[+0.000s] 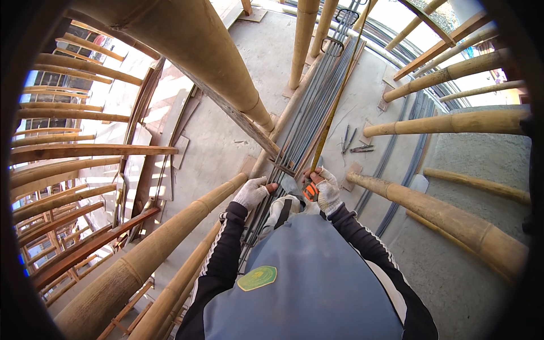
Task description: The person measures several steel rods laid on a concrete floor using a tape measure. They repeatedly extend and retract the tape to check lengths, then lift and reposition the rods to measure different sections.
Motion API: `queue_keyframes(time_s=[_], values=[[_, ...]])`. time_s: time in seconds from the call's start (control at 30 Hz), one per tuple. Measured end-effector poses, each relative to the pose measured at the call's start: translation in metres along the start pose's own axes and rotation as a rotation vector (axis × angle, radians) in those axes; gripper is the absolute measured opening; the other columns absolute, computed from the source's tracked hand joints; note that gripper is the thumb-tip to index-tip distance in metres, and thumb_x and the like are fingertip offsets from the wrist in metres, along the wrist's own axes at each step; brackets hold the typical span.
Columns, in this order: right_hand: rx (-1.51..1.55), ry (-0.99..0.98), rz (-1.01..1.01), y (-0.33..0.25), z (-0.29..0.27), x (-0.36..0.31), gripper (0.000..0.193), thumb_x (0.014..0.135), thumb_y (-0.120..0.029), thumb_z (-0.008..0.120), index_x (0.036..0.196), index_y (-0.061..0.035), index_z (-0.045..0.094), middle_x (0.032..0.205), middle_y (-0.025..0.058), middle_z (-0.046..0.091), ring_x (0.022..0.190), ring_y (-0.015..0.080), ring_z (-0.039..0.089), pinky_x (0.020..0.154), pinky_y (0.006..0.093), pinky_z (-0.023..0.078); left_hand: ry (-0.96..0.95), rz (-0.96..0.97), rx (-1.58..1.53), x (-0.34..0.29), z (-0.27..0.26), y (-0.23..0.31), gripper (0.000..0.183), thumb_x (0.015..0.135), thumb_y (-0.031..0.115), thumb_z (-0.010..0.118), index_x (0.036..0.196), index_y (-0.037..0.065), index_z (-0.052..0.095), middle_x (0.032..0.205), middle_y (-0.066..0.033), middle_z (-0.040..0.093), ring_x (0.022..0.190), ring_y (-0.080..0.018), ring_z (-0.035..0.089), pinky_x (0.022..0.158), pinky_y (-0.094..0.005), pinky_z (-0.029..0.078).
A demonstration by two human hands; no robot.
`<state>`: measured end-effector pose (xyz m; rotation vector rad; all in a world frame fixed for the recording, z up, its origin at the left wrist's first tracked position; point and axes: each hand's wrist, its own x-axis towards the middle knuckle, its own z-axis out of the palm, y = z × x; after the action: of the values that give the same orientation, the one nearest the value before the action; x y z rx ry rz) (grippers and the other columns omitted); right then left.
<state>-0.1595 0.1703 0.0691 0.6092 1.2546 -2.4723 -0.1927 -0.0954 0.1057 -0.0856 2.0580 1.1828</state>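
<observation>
At the bottom centre of the frame a grey-blue garment filled the view, with a green patch on its left; the patch's markings were too small to read. Just above it, right of centre, the right hand, in a white glove with bare fingertips, had its fingers closed round the orange-and-black case of a tape measure. Left of centre, the gloved left hand was loosely curled beside a bundle of grey rods; whether its fingers gripped anything, I could not tell. The tape measure looked light and hard-shelled, best held round its case; its yellow blade was probably thin and springy, liable to buckle if bent sideways. No lettering could be made out on either. The blade ran up toward the top edge, along the rods. Farther off, right of centre, two plier-like tools lay on the pale floor, among bamboo poles.
</observation>
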Motion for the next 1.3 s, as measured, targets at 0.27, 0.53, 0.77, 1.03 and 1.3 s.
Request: queue_keyframes(time_s=[0.27,0.53,0.77,1.03,1.3], values=[[0.087,0.031,0.089,0.021,-0.005,-0.007,0.016,0.106,-0.011,0.059,0.110,0.0025,0.066,0.109,0.0140,0.068,0.092,0.0263,0.071,0.081,0.0421,0.063,0.174,0.029,-0.094,0.013,0.002,-0.023,0.042,0.102,0.041,0.070,0.109,0.000,0.074,0.085,-0.0046,0.067,0.083,-0.0140,0.060,0.080,-0.0327,0.050],[0.074,0.054,0.021,0.015,-0.012,-0.008,0.015,0.107,-0.009,0.057,0.109,0.0033,0.064,0.108,0.0166,0.068,0.092,0.0259,0.070,0.086,0.0422,0.061,0.260,0.135,0.089,0.060,-0.003,-0.037,0.043,0.098,0.016,0.060,0.139,0.008,0.064,0.107,-0.0203,0.074,0.099,-0.0299,0.072,0.088,-0.0385,0.055],[-0.026,0.098,0.003,-0.007,-0.008,-0.027,0.017,0.106,-0.013,0.060,0.107,0.0031,0.067,0.101,0.0127,0.071,0.088,0.0204,0.070,0.077,0.0340,0.060,0.191,0.182,0.095,0.100,0.008,-0.048,0.037,0.096,0.016,0.058,0.130,0.006,0.066,0.116,-0.0237,0.073,0.112,-0.0376,0.070,0.098,-0.0422,0.053],[-0.058,0.135,-0.015,-0.011,-0.018,-0.037,0.016,0.106,-0.011,0.059,0.108,0.0027,0.067,0.102,0.0125,0.070,0.089,0.0206,0.070,0.079,0.0332,0.059,0.372,0.190,0.176,0.048,0.004,-0.044,0.023,0.091,0.006,0.068,0.113,0.005,0.073,0.103,-0.0197,0.074,0.099,-0.0359,0.072,0.087,-0.0408,0.056],[-0.082,0.120,0.046,-0.011,-0.017,-0.033,0.016,0.106,-0.013,0.061,0.107,0.0021,0.068,0.100,0.0108,0.071,0.086,0.0189,0.070,0.077,0.0309,0.058,0.314,0.298,0.298,0.048,0.000,-0.032,0.021,0.094,0.013,0.063,0.112,0.006,0.070,0.106,-0.0206,0.070,0.103,-0.0427,0.067,0.088,-0.0484,0.055]])
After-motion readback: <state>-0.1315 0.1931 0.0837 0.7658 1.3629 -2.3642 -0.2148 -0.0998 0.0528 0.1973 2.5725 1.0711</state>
